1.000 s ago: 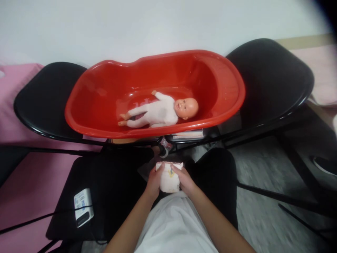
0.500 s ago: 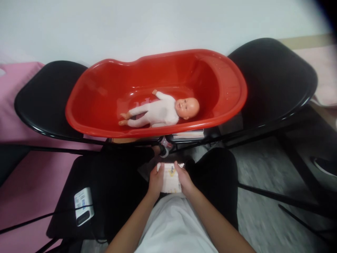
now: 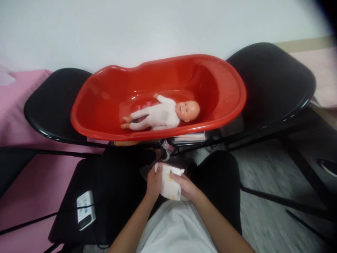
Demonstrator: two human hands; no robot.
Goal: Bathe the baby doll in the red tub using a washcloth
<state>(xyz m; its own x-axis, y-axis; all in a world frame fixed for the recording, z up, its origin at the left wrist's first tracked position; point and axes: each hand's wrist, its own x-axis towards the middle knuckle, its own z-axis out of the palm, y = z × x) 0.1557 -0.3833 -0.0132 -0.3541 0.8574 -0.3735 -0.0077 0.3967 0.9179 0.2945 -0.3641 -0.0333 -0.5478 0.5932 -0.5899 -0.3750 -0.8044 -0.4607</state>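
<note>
Both hands are down at the person's lap, closed on a small white folded nappy point(image 3: 168, 182) with a bit of yellow print on it. The left hand point(image 3: 153, 181) clamps its left edge, thumb over the top corner, and the right hand point(image 3: 186, 186) has its fingers laid across the right side. Compared with half a second back, the nappy has tipped: it lay squarer between the hands then, and now its upper left corner is lifted and the pad slants, so the two hands look to be turning or working it open rather than just holding it. It stays close to the body, well short of the red tub point(image 3: 231, 112), which rests across two black chairs point(image 3: 273, 80). The doll point(image 3: 160, 114) in its white suit lies on its back in the tub bottom, head to the right, untouched. A small white device point(image 3: 85, 211) with a cable sits on the dark seat to the left.
</note>
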